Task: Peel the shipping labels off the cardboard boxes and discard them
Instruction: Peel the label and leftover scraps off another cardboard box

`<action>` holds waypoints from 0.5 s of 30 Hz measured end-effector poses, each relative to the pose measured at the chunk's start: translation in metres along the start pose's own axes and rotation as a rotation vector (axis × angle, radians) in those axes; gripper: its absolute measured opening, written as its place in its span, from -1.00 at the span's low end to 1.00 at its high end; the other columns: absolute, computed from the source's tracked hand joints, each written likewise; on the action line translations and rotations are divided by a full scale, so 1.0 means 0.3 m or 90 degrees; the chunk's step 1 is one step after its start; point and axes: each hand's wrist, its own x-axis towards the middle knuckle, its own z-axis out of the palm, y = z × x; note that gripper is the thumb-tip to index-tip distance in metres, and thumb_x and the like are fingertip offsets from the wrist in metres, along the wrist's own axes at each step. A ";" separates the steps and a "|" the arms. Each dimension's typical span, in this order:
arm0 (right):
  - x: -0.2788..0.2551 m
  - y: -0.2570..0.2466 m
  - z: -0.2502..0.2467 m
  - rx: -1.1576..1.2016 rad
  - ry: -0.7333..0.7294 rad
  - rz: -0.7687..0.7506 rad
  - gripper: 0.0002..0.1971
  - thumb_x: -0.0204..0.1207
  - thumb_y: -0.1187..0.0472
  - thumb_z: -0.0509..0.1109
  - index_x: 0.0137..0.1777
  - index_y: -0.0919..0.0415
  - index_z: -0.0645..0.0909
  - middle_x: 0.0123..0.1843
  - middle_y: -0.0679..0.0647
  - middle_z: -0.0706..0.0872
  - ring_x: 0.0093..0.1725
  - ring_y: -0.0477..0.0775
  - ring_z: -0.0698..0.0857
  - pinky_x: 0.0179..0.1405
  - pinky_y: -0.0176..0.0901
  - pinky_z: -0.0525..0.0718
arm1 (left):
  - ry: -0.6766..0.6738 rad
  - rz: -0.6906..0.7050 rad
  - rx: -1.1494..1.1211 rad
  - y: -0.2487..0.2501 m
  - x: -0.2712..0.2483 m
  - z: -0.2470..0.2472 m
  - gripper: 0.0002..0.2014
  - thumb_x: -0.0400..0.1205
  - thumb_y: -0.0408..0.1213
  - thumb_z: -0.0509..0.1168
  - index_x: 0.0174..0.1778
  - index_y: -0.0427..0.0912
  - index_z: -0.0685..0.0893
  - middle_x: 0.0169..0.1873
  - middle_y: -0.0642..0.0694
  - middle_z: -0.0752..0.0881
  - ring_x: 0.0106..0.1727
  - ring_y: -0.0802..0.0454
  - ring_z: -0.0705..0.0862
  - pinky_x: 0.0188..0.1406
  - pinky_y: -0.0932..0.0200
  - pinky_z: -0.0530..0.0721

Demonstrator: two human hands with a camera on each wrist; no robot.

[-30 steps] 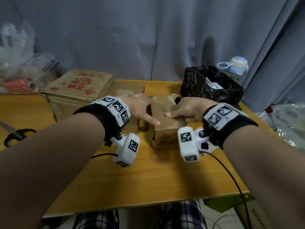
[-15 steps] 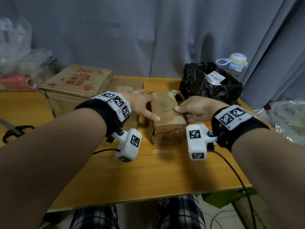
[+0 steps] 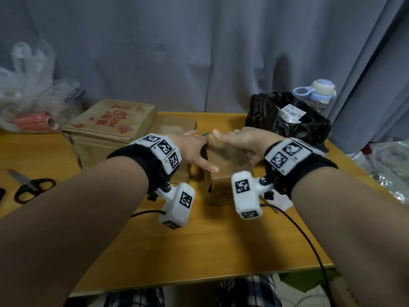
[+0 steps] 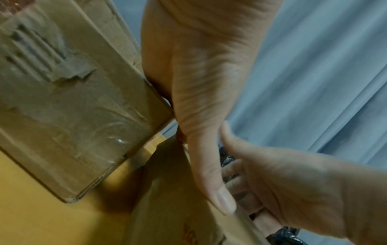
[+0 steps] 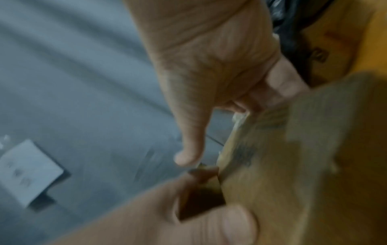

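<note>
A small brown cardboard box (image 3: 223, 176) stands mid-table, blurred in the head view. My left hand (image 3: 197, 149) holds its left side, thumb lying across the top and the fingers hidden behind it. My right hand (image 3: 241, 140) grips the far right part of the top, with the thumb stretched toward the left hand and the fingers curled over the right edge. The left wrist view shows my left thumb (image 4: 217, 195) along the box (image 4: 171, 207) edge and the right hand (image 4: 282, 190) beside it. No label shows on this box. A white barcode label (image 3: 292, 113) lies in the black bag (image 3: 270, 120).
A flat brown box (image 3: 177, 127) with torn tape and a bigger red-printed box (image 3: 110, 125) sit to the left. Black scissors (image 3: 33, 188) lie near the left edge. A blue-lidded bottle (image 3: 316, 91) stands behind the bag. Plastic bags fill both sides of the table (image 3: 221, 251).
My right hand has slid from the box's near right edge up to its far top, close to the left hand. The small box is now blurred with motion. The left hand stays in place.
</note>
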 end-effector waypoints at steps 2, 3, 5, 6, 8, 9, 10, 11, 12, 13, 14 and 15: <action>0.019 -0.043 0.024 -0.196 0.044 -0.020 0.07 0.13 -0.48 0.44 0.52 0.22 0.36 0.50 0.14 0.49 0.42 0.23 0.54 0.35 0.05 0.55 | 0.009 -0.008 0.008 -0.002 0.006 -0.003 0.00 0.39 0.37 0.29 0.62 -0.17 0.17 0.63 -0.16 0.17 0.67 -0.08 0.02 0.57 -0.14 0.12; 0.036 -0.044 0.030 -0.259 0.042 -0.020 0.05 0.08 -0.49 0.45 0.48 0.19 0.43 0.45 0.12 0.56 0.37 0.21 0.58 0.33 0.03 0.57 | 0.012 -0.007 0.007 -0.009 0.012 -0.003 0.01 0.36 0.38 0.30 0.61 -0.16 0.19 0.61 -0.16 0.20 0.65 -0.09 0.08 0.56 -0.16 0.16; 0.072 -0.019 0.011 -0.254 0.026 -0.005 -0.15 0.18 -0.38 0.50 0.36 0.18 0.54 0.26 0.11 0.68 0.22 0.18 0.67 0.30 0.08 0.63 | 0.019 -0.002 0.004 -0.021 0.024 -0.002 0.04 0.31 0.41 0.32 0.60 -0.12 0.20 0.60 -0.12 0.22 0.63 -0.09 0.13 0.56 -0.21 0.19; 0.092 0.002 -0.008 -0.195 0.026 0.015 -0.30 0.30 -0.24 0.51 0.32 0.22 0.56 0.13 0.13 0.70 0.11 0.17 0.70 0.26 0.11 0.67 | 0.023 0.001 0.001 -0.025 0.028 -0.003 0.04 0.30 0.41 0.33 0.60 -0.09 0.20 0.59 -0.10 0.24 0.62 -0.09 0.15 0.56 -0.22 0.20; 0.104 0.031 -0.039 -0.060 0.019 0.053 -0.47 0.48 -0.05 0.43 0.29 0.34 0.55 -0.09 0.17 0.68 -0.12 0.15 0.72 0.16 0.11 0.73 | 0.027 0.003 -0.003 -0.028 0.034 -0.005 0.04 0.28 0.41 0.35 0.60 -0.06 0.21 0.58 -0.06 0.25 0.61 -0.07 0.16 0.55 -0.23 0.19; 0.113 0.034 -0.045 -0.043 0.026 0.063 -0.44 0.50 -0.09 0.40 0.28 0.39 0.52 -0.11 0.19 0.67 -0.15 0.17 0.72 0.14 0.15 0.74 | 0.026 0.004 0.000 -0.027 0.036 -0.007 0.04 0.28 0.41 0.35 0.60 -0.07 0.21 0.58 -0.06 0.26 0.61 -0.07 0.17 0.54 -0.23 0.19; 0.123 0.025 -0.044 -0.044 0.038 0.068 -0.34 0.45 -0.21 0.39 0.25 0.40 0.49 -0.04 0.22 0.68 -0.08 0.22 0.73 0.14 0.19 0.73 | 0.024 0.004 0.006 -0.027 0.037 -0.011 0.06 0.27 0.42 0.35 0.59 -0.09 0.21 0.58 -0.06 0.27 0.60 -0.07 0.18 0.54 -0.22 0.21; 0.121 0.008 -0.034 -0.066 0.045 0.063 -0.25 0.33 -0.36 0.39 0.22 0.30 0.47 0.10 0.26 0.67 0.05 0.28 0.72 0.17 0.23 0.70 | 0.020 0.004 0.011 -0.027 0.039 -0.016 0.07 0.27 0.42 0.35 0.59 -0.13 0.21 0.57 -0.08 0.27 0.59 -0.08 0.20 0.54 -0.20 0.24; 0.119 -0.012 -0.021 -0.099 0.050 0.055 -0.08 0.21 -0.47 0.38 0.38 0.24 0.45 0.27 0.28 0.63 0.19 0.33 0.67 0.23 0.22 0.66 | 0.017 0.003 0.015 -0.026 0.039 -0.019 0.07 0.27 0.41 0.36 0.58 -0.15 0.20 0.56 -0.09 0.28 0.58 -0.09 0.21 0.52 -0.18 0.27; 0.116 -0.033 -0.007 -0.142 0.052 0.046 0.01 0.15 -0.51 0.38 0.44 0.23 0.42 0.39 0.27 0.58 0.30 0.34 0.62 0.28 0.15 0.61 | 0.016 0.003 0.014 -0.024 0.040 -0.020 0.06 0.28 0.40 0.36 0.58 -0.15 0.19 0.56 -0.11 0.28 0.58 -0.10 0.22 0.52 -0.17 0.28; 0.112 -0.050 0.000 -0.193 0.059 0.032 0.03 0.15 -0.51 0.38 0.47 0.25 0.41 0.44 0.24 0.55 0.36 0.31 0.58 0.27 0.04 0.58 | 0.015 0.001 0.014 -0.022 0.040 -0.021 0.06 0.29 0.40 0.36 0.57 -0.16 0.19 0.55 -0.11 0.28 0.57 -0.10 0.22 0.51 -0.16 0.29; 0.106 -0.061 0.001 -0.241 0.071 0.027 -0.01 0.21 -0.48 0.38 0.46 0.27 0.43 0.44 0.22 0.56 0.37 0.27 0.58 0.21 -0.06 0.56 | 0.016 -0.003 0.014 -0.021 0.040 -0.020 0.06 0.29 0.40 0.36 0.57 -0.17 0.20 0.55 -0.11 0.28 0.57 -0.10 0.22 0.50 -0.17 0.29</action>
